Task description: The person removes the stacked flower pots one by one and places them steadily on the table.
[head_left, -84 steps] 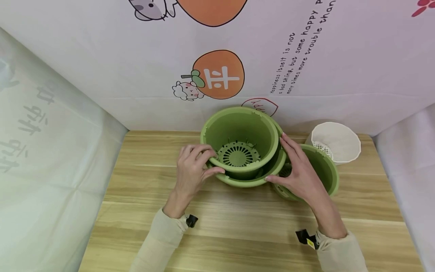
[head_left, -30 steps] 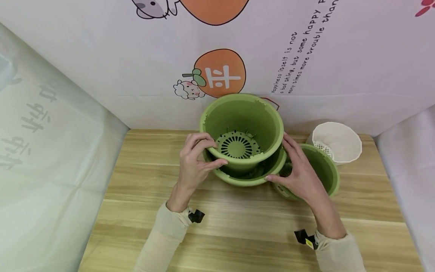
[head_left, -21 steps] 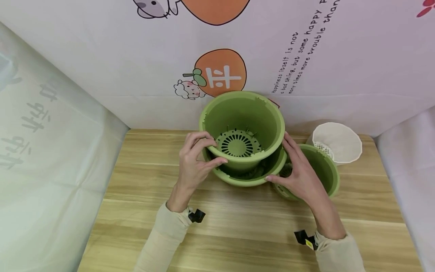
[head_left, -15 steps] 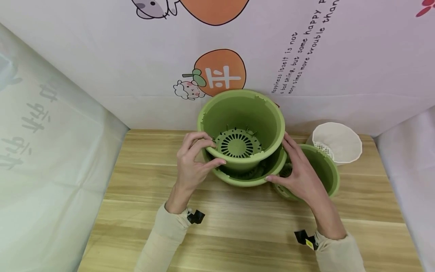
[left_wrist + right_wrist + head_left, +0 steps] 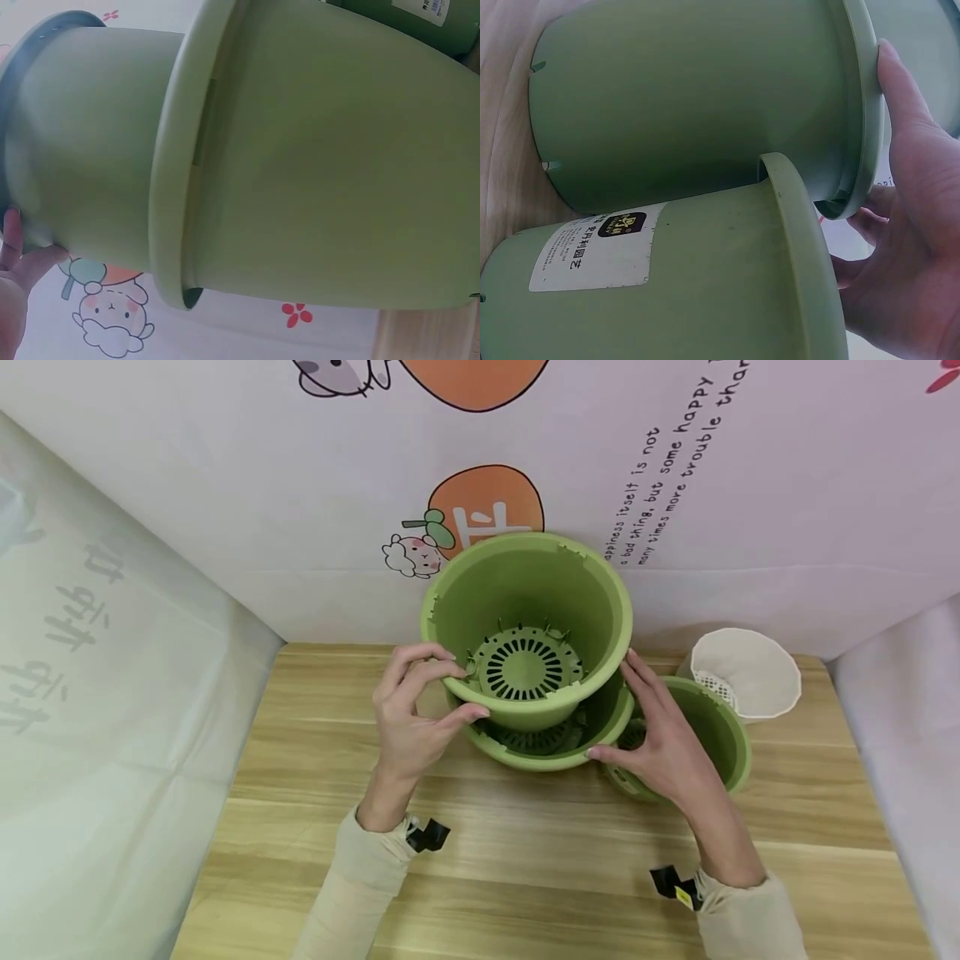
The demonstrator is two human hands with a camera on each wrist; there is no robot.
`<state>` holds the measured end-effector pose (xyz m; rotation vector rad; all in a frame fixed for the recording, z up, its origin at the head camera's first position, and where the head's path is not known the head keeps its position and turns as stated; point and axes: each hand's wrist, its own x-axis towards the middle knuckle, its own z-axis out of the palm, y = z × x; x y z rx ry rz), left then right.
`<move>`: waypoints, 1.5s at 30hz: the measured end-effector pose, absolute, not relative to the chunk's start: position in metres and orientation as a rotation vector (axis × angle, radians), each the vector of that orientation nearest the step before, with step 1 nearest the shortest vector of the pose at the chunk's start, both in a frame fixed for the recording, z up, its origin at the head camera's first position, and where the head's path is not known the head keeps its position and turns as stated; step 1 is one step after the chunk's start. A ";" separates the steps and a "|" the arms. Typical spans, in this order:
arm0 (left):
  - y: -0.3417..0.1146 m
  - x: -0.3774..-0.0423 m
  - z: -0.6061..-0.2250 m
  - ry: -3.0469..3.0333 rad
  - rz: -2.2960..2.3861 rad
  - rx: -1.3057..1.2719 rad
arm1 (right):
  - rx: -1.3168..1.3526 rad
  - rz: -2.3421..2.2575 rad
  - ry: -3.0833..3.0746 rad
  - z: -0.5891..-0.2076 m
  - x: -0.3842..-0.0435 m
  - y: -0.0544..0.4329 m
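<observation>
My left hand [image 5: 412,718] pinches the rim of a green plastic flowerpot [image 5: 525,664] with a slotted base. This pot is lifted and tilted, its lower part still inside a second green flowerpot [image 5: 551,762]. Seen from the left wrist, the upper pot [image 5: 97,142] stands well out of the lower pot [image 5: 330,165]. My right hand [image 5: 663,743] holds the lower pot by its rim on the right, thumb in front and fingers behind. In the right wrist view, the right hand [image 5: 930,225] has its thumb on that lower pot's rim [image 5: 866,97].
A third green flowerpot [image 5: 712,735] stands against the lower pot's right side; its side bears a white label [image 5: 596,251]. Behind it is a white pot [image 5: 750,672] with a perforated base. The wooden table [image 5: 525,877] ends at a printed cloth backdrop [image 5: 300,527].
My left hand has raised the upper flowerpot out of the lower one and shifted it slightly left. More of the lower pot's inside shows. My right hand has stayed in place on the rim.
</observation>
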<state>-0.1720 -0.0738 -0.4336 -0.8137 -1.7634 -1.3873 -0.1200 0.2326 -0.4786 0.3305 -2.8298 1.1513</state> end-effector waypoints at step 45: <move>-0.084 -0.169 -0.396 -1.577 -1.368 -0.704 | 0.267 1.126 -2.825 -0.479 -0.120 0.225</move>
